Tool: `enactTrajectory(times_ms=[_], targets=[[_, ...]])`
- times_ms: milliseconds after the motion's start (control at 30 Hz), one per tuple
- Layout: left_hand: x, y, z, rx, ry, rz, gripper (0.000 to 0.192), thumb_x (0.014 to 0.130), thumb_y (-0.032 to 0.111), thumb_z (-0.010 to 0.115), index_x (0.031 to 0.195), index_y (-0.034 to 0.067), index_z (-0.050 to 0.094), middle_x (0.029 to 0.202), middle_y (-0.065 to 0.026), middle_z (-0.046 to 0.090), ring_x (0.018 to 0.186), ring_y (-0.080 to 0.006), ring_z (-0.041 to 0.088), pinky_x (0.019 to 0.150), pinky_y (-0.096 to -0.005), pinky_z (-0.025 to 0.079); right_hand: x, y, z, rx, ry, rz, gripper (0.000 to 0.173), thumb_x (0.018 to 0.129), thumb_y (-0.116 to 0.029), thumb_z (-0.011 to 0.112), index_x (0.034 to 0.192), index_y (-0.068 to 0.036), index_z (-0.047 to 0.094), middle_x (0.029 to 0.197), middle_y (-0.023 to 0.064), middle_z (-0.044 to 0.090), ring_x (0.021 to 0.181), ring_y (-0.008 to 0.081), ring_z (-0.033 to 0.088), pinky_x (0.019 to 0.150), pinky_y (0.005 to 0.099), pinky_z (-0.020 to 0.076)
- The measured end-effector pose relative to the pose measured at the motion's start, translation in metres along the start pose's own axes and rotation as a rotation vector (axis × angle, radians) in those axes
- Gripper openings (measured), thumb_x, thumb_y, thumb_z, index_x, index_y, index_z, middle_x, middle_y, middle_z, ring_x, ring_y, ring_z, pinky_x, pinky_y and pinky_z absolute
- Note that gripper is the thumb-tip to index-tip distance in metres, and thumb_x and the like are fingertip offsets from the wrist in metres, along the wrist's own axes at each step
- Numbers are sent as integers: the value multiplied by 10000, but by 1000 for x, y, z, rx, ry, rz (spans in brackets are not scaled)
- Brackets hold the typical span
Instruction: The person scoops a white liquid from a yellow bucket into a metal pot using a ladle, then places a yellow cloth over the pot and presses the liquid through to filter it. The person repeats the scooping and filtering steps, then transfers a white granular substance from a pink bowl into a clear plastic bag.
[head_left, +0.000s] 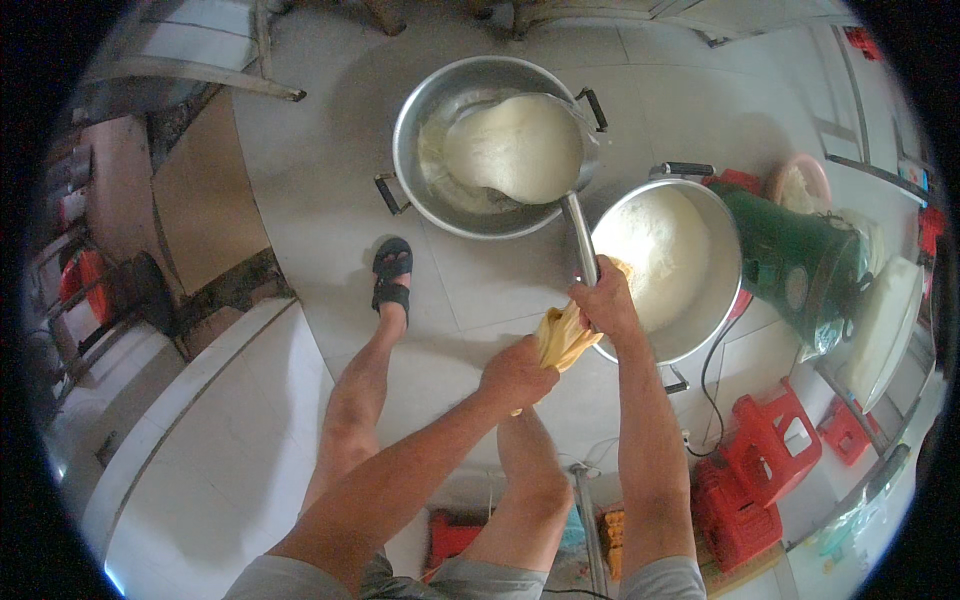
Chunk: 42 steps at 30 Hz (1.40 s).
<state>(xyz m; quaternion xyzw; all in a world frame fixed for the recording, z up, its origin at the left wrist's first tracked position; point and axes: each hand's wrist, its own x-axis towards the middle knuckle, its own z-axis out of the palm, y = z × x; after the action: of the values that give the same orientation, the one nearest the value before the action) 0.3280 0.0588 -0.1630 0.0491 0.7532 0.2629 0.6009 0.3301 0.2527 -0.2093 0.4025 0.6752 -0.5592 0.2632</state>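
My right hand (606, 298) is closed around the metal handle of a large ladle (517, 148), whose bowl of pale liquid lies over a wide metal pot (405, 142) on the floor. My left hand (520, 373) grips a yellow cloth (564, 341) just below the handle. The cloth runs up toward my right hand, near the rim of a second metal pot (733, 300). That pot holds whitish contents (660, 255). Whether the ladle's bowl touches the first pot's rim I cannot tell.
Red plastic stools (772, 442) stand at the right, near a black cable (705, 382). Behind the second pot lies a green cylindrical container (795, 255), with a pink basin (801, 180) beyond it. A white-tiled ledge (217, 405) runs along the left; wooden furniture legs (277, 88) reach in above.
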Motion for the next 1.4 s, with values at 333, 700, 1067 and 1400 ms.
enactTrajectory(times_ms=[333,700,1067,1400], targets=[[-4,40,26,414,196,400,261,800,105,635,1043,12,636,939,-178,669,891,-360,680,775,-500,543,22,-7,-1,-516,234,-145,319,775,-157,670,1011,-10,513,865,271,679,838,477,672,726,518,534],[-8,52,38,642,232,547,183,817,117,609,990,104,669,909,-50,629,897,-216,622,783,-397,445,27,-32,4,-1007,336,-328,315,836,-81,647,1112,-94,496,991,141,648,864,331,709,703,451,578],[4,30,39,665,288,518,118,828,87,637,922,29,680,875,-145,696,816,-301,695,738,-450,541,-3,-30,6,-457,212,-284,320,859,-173,710,1096,-46,536,817,132,657,679,234,677,601,393,550],[-8,20,5,751,227,415,319,818,308,733,947,39,620,874,-133,669,802,-323,686,710,-446,525,-154,45,-6,877,220,126,261,946,-220,680,1080,-7,613,631,21,542,428,108,491,381,266,404]])
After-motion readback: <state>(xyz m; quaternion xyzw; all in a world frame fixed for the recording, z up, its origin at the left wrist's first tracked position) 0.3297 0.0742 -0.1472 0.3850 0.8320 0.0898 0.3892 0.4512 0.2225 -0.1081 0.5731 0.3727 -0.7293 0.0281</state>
